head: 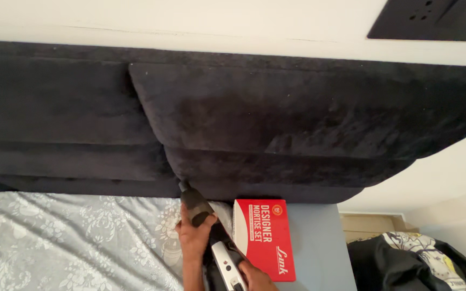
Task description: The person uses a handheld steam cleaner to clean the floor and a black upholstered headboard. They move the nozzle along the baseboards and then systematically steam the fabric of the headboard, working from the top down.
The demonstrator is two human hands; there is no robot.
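Observation:
A handheld vacuum [226, 260] with a silver and black body and a dark nozzle [194, 205] points up at the seam between two panels of a black velvet headboard [276, 113]. The nozzle tip touches the lower edge of the headboard. My left hand [192, 237] is wrapped around the nozzle near its base. My right hand [255, 276], partly cut off by the bottom edge, holds the rear of the vacuum body.
A grey floral bedsheet [66, 242] covers the bed at lower left. A red box [268, 237] lies on a grey bedside surface [319, 242] just right of the vacuum. Dark clothing [411, 261] is piled at lower right. A black switch plate [432, 19] is on the wall.

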